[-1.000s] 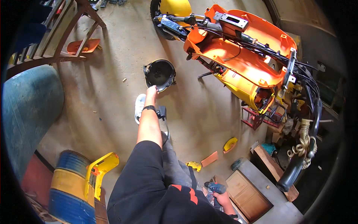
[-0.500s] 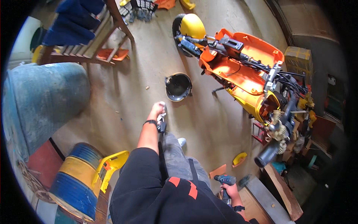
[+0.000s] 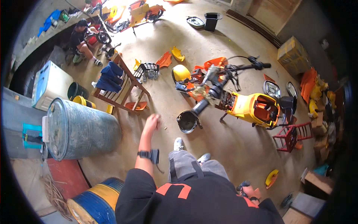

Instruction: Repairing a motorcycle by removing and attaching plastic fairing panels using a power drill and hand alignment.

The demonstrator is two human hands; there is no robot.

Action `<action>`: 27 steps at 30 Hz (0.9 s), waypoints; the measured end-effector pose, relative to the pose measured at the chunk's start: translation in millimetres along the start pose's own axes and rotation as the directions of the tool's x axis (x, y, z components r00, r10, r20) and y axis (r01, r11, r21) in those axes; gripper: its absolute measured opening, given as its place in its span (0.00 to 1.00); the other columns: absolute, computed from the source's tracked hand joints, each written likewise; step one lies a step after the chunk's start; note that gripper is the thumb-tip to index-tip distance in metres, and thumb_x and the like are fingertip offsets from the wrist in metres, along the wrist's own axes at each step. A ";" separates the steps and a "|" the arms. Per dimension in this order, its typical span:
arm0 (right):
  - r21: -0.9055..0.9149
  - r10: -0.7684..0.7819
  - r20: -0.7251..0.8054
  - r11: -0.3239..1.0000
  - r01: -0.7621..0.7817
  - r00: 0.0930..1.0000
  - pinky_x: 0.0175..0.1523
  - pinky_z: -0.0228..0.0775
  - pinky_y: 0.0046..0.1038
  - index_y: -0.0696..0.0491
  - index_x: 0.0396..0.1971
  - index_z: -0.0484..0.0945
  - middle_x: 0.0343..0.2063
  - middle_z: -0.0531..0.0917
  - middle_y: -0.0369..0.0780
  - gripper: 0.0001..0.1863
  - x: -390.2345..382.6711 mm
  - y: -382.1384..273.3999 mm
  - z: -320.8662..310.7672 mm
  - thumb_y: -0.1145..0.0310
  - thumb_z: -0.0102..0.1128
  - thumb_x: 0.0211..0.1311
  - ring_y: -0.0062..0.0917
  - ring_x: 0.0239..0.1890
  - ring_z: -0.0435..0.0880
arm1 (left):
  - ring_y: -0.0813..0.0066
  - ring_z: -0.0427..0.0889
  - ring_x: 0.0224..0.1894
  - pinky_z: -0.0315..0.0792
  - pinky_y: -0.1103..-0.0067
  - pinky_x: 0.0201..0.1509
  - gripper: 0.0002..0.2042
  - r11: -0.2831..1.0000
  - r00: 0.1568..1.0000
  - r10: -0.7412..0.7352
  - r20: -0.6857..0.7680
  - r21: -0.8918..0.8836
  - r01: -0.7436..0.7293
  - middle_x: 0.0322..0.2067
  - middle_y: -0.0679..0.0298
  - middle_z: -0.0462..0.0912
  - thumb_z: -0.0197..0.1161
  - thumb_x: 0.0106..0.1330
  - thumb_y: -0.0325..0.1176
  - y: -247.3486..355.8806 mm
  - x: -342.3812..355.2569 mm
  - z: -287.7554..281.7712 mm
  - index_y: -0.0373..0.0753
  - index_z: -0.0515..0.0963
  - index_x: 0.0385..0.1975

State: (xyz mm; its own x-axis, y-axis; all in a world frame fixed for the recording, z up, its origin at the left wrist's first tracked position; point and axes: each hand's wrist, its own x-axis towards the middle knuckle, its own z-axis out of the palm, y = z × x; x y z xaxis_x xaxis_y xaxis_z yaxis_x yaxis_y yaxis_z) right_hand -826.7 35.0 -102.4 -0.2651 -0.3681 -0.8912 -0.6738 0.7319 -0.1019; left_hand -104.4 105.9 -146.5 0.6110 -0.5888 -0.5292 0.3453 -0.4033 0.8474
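Note:
My left hand (image 3: 151,124) is stretched out ahead with its fingers curled; what is in them, if anything, cannot be made out. It hangs above the floor, left of a black bowl-shaped container (image 3: 187,121). A dark device is strapped at my left wrist. Low on the right, beside my hip, my right hand (image 3: 253,193) is wrapped round a cordless drill (image 3: 244,184), mostly hidden by my shirt and hand. Ahead to the right stands a partly stripped yellow and orange motorbike (image 3: 246,105), its dark handlebar grip (image 3: 201,106) jutting towards me.
On the left are a blue-grey drum (image 3: 87,128), a blue and yellow barrel (image 3: 97,199) and a wooden chair (image 3: 125,89) with blue cloth. A person (image 3: 82,43) crouches by another bike at the far left. A red metal stand (image 3: 286,138) and boxes are at right.
My view has swung up and shows more of the room. The left hand stays raised, now farther from the container; the right hand keeps the drill at my side.

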 end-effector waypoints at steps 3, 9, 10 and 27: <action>-0.123 -0.022 -0.031 0.992 0.018 0.999 0.21 0.70 0.31 0.60 0.19 0.78 0.15 0.79 0.41 0.04 -32.1 -12.4 -17.4 0.75 0.61 0.46 0.28 0.15 0.79 | 0.74 0.78 0.27 0.71 0.76 0.30 0.16 0.901 0.918 0.392 0.055 0.179 -0.396 0.30 0.58 0.82 0.52 0.69 0.42 145.0 -24.6 68.6 0.33 0.76 0.42; 0.045 0.070 0.012 0.997 -0.070 0.997 0.21 0.70 0.32 0.61 0.21 0.77 0.16 0.80 0.44 0.04 11.9 19.8 -18.3 0.76 0.56 0.50 0.29 0.16 0.80 | 0.58 0.80 0.48 0.69 0.68 0.54 0.31 0.252 0.680 0.589 0.437 0.700 -0.668 0.42 0.48 0.81 0.55 0.62 0.56 250.7 -73.7 179.5 0.32 0.73 0.52; 0.158 -0.055 0.018 0.986 0.052 0.998 0.21 0.70 0.32 0.62 0.21 0.77 0.17 0.80 0.44 0.05 -22.7 4.9 -9.3 0.75 0.56 0.49 0.29 0.16 0.80 | 0.52 0.71 0.57 0.62 0.64 0.61 0.34 0.172 0.766 0.491 0.414 0.816 -0.552 0.50 0.47 0.75 0.58 0.59 0.58 245.0 -88.0 190.4 0.37 0.69 0.58; 0.114 -0.132 0.056 0.986 0.125 0.990 0.31 0.73 0.30 0.61 0.25 0.81 0.19 0.82 0.44 0.09 48.3 25.0 35.1 0.71 0.59 0.46 0.27 0.23 0.83 | 0.47 0.67 0.54 0.57 0.58 0.62 0.42 0.065 0.645 0.674 0.361 0.840 -0.538 0.47 0.44 0.70 0.71 0.41 0.57 190.3 -103.7 223.0 0.32 0.68 0.53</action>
State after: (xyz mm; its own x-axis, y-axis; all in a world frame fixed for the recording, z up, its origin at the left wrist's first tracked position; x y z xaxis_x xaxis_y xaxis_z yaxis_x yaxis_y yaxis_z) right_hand -832.1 55.7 -163.6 -0.1349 -0.4287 -0.8933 -0.6184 0.7408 -0.2622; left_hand -260.8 -66.0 60.0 0.3696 -0.9041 0.2144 -0.9049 -0.2979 0.3038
